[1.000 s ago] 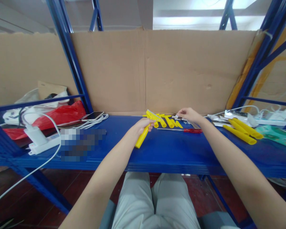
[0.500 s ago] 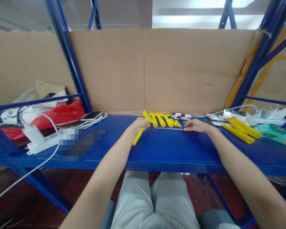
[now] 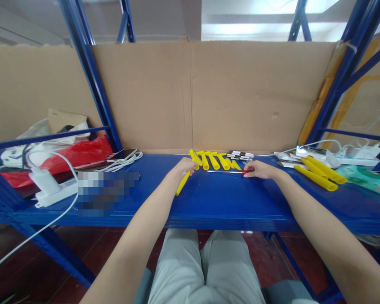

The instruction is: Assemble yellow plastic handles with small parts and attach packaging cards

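Observation:
My left hand (image 3: 185, 166) is closed around a yellow tube (image 3: 183, 184), whose lower end slants down toward the front of the shelf. Just behind that hand lies a row of several yellow tubes (image 3: 213, 161), with small pointed yellow pieces (image 3: 236, 165) at its right end. My right hand (image 3: 258, 169) has its fingers closed on the red handle of a screwdriver (image 3: 224, 172). The thin metal shaft points left, flat on the blue surface in front of the row. My palm hides part of the handle.
Black-and-white marker-like sticks (image 3: 240, 155) lie behind the screwdriver. More yellow tubes (image 3: 319, 173) rest at the right beside a green packet (image 3: 365, 179). White cables, a power strip (image 3: 55, 190) and a red bag (image 3: 79, 154) are at the left. Cardboard (image 3: 234, 97) walls the back.
My right hand's fingers have shifted on the screwdriver, and more of its red handle end shows. The left hand with the yellow tube has moved only slightly.

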The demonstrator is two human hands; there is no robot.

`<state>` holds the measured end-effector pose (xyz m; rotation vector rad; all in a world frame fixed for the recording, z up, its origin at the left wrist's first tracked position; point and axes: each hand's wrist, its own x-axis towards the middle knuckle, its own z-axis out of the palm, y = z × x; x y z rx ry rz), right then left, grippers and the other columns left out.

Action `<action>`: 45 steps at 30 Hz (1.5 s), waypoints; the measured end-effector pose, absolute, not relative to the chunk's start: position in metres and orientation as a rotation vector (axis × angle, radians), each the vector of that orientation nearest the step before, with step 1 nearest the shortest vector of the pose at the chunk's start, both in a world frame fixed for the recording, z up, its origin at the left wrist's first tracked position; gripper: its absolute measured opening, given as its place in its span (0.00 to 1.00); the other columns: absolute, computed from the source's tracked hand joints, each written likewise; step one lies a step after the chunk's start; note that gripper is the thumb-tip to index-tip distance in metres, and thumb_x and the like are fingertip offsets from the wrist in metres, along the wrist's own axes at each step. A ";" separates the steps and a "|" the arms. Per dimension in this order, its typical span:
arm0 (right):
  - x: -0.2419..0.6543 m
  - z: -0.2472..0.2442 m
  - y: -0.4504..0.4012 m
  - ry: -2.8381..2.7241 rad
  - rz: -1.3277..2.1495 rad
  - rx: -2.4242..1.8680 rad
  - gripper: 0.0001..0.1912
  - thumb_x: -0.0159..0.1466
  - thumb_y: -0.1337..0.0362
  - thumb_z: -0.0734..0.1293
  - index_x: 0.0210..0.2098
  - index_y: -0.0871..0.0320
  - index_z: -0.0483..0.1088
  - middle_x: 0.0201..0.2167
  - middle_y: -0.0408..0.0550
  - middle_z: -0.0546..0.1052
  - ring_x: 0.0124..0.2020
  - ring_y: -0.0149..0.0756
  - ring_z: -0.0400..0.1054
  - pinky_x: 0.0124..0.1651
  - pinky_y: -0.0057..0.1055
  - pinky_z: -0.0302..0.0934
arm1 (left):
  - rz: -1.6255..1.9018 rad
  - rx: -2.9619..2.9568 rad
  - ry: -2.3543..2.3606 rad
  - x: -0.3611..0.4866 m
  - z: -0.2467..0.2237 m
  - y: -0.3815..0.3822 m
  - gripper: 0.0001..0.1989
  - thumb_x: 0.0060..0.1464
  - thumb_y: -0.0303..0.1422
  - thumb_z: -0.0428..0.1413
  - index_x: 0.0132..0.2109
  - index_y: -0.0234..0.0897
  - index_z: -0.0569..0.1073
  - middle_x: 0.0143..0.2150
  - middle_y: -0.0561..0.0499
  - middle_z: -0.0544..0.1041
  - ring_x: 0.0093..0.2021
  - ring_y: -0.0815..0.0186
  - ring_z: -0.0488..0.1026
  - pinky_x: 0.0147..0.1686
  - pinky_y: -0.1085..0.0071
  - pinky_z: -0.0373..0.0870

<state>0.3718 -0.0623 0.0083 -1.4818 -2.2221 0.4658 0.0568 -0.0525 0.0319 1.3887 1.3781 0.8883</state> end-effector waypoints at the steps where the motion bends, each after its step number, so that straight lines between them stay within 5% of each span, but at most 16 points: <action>1: 0.371 0.009 -0.064 -2.214 0.482 -1.478 0.23 0.43 0.44 0.71 0.26 0.57 0.72 0.25 0.47 0.76 0.29 0.38 0.69 0.35 0.34 0.63 | 0.886 1.392 1.382 0.057 0.032 -0.053 0.10 0.50 0.18 0.56 0.26 0.34 0.66 0.13 0.59 0.61 0.12 0.77 0.55 0.14 0.79 0.50; 31: 0.354 0.015 -0.072 -2.159 0.496 -1.355 0.26 0.45 0.40 0.69 0.25 0.58 0.69 0.23 0.46 0.74 0.26 0.34 0.65 0.32 0.32 0.59 | 0.839 1.411 1.271 0.060 0.041 -0.067 0.11 0.56 0.19 0.49 0.27 0.35 0.63 0.14 0.60 0.60 0.12 0.77 0.53 0.15 0.78 0.49; 45: 0.352 0.016 -0.070 -2.182 0.141 -1.399 0.12 0.50 0.56 0.68 0.22 0.55 0.62 0.22 0.43 0.71 0.28 0.35 0.64 0.32 0.30 0.56 | 0.819 1.255 1.171 0.057 0.040 -0.061 0.11 0.60 0.20 0.46 0.30 0.35 0.62 0.14 0.60 0.60 0.12 0.78 0.53 0.14 0.80 0.49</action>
